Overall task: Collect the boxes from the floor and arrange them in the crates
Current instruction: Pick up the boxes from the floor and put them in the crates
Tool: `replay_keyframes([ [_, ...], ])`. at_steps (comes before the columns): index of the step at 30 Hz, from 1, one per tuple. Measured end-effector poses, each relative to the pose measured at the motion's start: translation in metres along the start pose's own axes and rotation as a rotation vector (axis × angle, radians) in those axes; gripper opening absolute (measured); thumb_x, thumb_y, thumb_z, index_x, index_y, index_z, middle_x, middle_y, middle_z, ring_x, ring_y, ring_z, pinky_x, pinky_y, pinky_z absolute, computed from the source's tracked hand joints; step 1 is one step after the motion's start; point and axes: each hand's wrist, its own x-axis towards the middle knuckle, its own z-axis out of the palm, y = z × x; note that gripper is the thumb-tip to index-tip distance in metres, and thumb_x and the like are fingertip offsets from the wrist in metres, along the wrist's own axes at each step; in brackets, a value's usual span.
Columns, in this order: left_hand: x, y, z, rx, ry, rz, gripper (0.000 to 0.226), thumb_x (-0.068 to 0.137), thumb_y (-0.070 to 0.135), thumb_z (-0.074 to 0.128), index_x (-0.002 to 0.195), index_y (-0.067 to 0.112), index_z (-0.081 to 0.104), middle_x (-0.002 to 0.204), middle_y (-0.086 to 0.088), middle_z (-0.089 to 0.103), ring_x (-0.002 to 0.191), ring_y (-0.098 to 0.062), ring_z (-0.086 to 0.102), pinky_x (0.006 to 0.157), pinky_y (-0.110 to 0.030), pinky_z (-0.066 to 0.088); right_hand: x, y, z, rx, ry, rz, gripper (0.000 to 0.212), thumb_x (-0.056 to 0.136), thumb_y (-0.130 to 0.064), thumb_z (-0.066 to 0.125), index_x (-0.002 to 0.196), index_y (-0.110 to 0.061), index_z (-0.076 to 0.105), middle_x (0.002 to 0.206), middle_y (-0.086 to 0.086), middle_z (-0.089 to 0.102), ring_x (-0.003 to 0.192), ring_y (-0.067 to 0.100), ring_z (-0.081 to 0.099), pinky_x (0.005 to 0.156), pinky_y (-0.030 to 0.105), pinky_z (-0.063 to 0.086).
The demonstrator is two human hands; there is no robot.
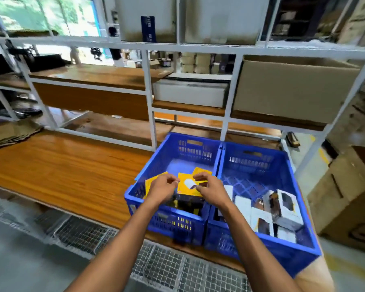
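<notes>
Hands are over the left crate (150,186), both reaching in together. The left hand (162,187) and the right hand (211,188) each have curled fingers at the two sides of a yellow box (188,185). They seem to pinch its top corners, but motion blur hides the contact, so I cannot tell for sure whether the box is gripped or just let go. Holding it from both sides makes sense: so the box can go down straight into a row.

More yellow boxes (201,171) stand on edge behind and beside it, in the near half of the left crate; standing upright probably saves space. The right crate (303,239) touches the left one and holds white boxes (287,209) with dark windows, lying less tidily near its front wall. So the colours look sorted by crate.

Both crates sit on a wooden table (61,165), close to its near edge, easy to reach.

The boxes carry print, but it is too blurred to read. No brand can be made out.
</notes>
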Motion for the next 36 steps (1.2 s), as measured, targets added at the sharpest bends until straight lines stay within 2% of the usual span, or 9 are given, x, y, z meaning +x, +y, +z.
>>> replay_keyframes([
  [4, -0.021, 0.022, 0.036, -0.086, -0.122, 0.139, 0.013, 0.098, 0.016, 0.067, 0.094, 0.021, 0.078, 0.095, 0.009, 0.077, 0.09, -0.01, 0.069, 0.081, -0.024, 0.05, -0.056, 0.004, -0.017, -0.008, 0.19, 0.004, 0.033, 0.085, 0.003, 0.061, 0.109, -0.015, 0.075, 0.101, -0.007, 0.075, 0.076, -0.009, 0.063, 0.073, 0.007, 0.045],
  [8, -0.058, 0.039, 0.091, -0.162, -0.285, 0.227, 0.023, 0.098, 0.012, 0.066, 0.088, 0.031, 0.075, 0.086, 0.013, 0.075, 0.08, -0.009, 0.068, 0.076, -0.032, 0.055, -0.13, 0.029, -0.045, -0.084, 0.411, 0.034, 0.025, 0.084, -0.013, 0.059, 0.1, -0.022, 0.075, 0.096, -0.013, 0.074, 0.078, -0.001, 0.066, 0.075, 0.015, 0.05],
  [13, -0.13, 0.05, 0.175, -0.207, -0.553, 0.266, 0.015, 0.093, 0.02, 0.068, 0.086, 0.031, 0.074, 0.087, 0.007, 0.077, 0.08, -0.012, 0.07, 0.085, -0.041, 0.06, -0.248, 0.082, -0.075, -0.214, 0.717, 0.259, 0.019, 0.086, -0.01, 0.065, 0.092, -0.026, 0.073, 0.089, -0.014, 0.074, 0.079, 0.001, 0.066, 0.078, 0.02, 0.05],
  [17, -0.195, 0.046, 0.239, -0.171, -0.73, 0.289, 0.011, 0.093, 0.02, 0.069, 0.091, 0.027, 0.077, 0.08, 0.012, 0.074, 0.069, -0.002, 0.063, 0.075, -0.028, 0.055, -0.343, 0.134, -0.082, -0.244, 0.731, 0.503, 0.019, 0.083, -0.016, 0.065, 0.095, -0.028, 0.074, 0.091, -0.009, 0.076, 0.078, 0.01, 0.07, 0.077, 0.033, 0.057],
  [20, -0.241, 0.041, 0.288, -0.129, -0.838, 0.249, 0.014, 0.079, 0.033, 0.064, 0.086, 0.025, 0.073, 0.073, 0.007, 0.069, 0.066, -0.013, 0.059, 0.071, -0.035, 0.051, -0.414, 0.172, -0.084, -0.219, 0.726, 0.64, 0.02, 0.081, -0.022, 0.061, 0.095, -0.03, 0.072, 0.093, -0.008, 0.076, 0.082, 0.013, 0.071, 0.078, 0.04, 0.06],
  [25, -0.317, 0.045, 0.351, -0.049, -0.993, 0.232, 0.017, 0.099, -0.001, 0.059, 0.092, 0.012, 0.066, 0.075, -0.003, 0.062, 0.06, -0.011, 0.052, 0.048, -0.015, 0.042, -0.514, 0.209, -0.09, -0.182, 0.773, 0.815, 0.018, 0.087, -0.018, 0.065, 0.1, -0.028, 0.073, 0.099, -0.009, 0.076, 0.084, 0.015, 0.069, 0.082, 0.032, 0.057],
  [28, -0.35, 0.038, 0.395, 0.003, -1.025, 0.188, 0.004, 0.086, 0.022, 0.067, 0.087, 0.019, 0.069, 0.072, -0.002, 0.066, 0.062, -0.017, 0.055, 0.056, -0.024, 0.044, -0.568, 0.229, -0.103, -0.165, 0.794, 0.872, 0.019, 0.086, -0.018, 0.064, 0.101, -0.028, 0.072, 0.101, -0.009, 0.075, 0.086, 0.015, 0.068, 0.082, 0.031, 0.055],
  [30, -0.368, 0.024, 0.435, 0.025, -1.056, 0.162, 0.019, 0.074, 0.034, 0.065, 0.086, 0.02, 0.072, 0.074, 0.0, 0.07, 0.063, -0.019, 0.059, 0.065, -0.031, 0.045, -0.604, 0.243, -0.116, -0.163, 0.8, 0.897, 0.019, 0.086, -0.018, 0.064, 0.101, -0.027, 0.072, 0.101, -0.008, 0.075, 0.089, 0.017, 0.068, 0.082, 0.031, 0.054],
  [36, -0.454, 0.061, 0.486, 0.037, -1.11, 0.149, 0.009, 0.086, 0.017, 0.064, 0.093, 0.015, 0.069, 0.078, -0.001, 0.067, 0.059, -0.013, 0.054, 0.053, -0.025, 0.04, -0.692, 0.285, -0.149, -0.136, 0.832, 0.944, 0.018, 0.086, -0.017, 0.062, 0.099, -0.025, 0.07, 0.104, -0.008, 0.074, 0.1, 0.017, 0.067, 0.088, 0.035, 0.056],
])
